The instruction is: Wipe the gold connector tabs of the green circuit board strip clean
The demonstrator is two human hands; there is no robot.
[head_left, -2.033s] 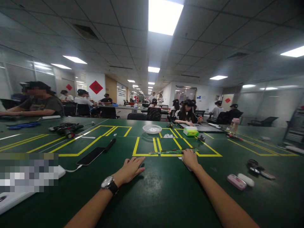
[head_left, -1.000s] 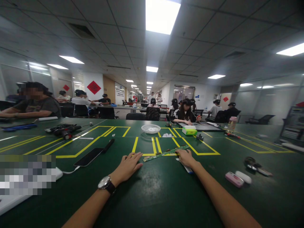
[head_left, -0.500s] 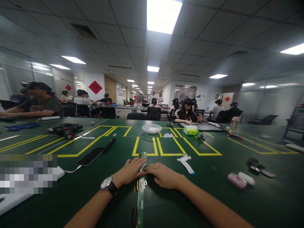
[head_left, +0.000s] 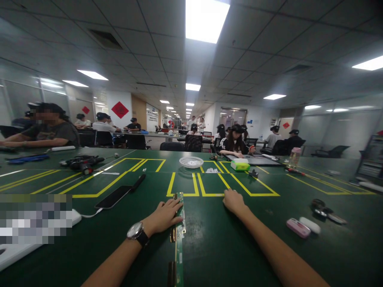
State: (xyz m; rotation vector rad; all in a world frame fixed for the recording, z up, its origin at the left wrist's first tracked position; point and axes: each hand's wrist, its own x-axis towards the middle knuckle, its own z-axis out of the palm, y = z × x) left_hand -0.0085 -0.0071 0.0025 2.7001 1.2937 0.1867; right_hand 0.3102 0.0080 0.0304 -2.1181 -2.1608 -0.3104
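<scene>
My left hand (head_left: 164, 217), with a watch on its wrist, rests across the upper part of a long, narrow green circuit board (head_left: 180, 255). Its fingers and thumb press on the board and hold it against the table. Brown-gold flex strips (head_left: 171, 273) stick out along the board's left edge. To the right, clear of the board, my right hand (head_left: 235, 202) is down on the table with its fingers curled in. Its fingertips face away from me, so whatever they grip is hidden. The white ribbon cable seen earlier at that spot is covered by this hand.
Yellow tape outlines (head_left: 182, 195) mark the green table (head_left: 209, 247). A white plastic basket (head_left: 191, 162) stands beyond the board. On the left lie a phone (head_left: 113, 197) and a power drill (head_left: 86, 165); on the right, a pink case (head_left: 298, 227). People sit farther back.
My right hand has left the circuit board and moved right, onto the place where the white ribbon cable lay. My left hand stays on the board.
</scene>
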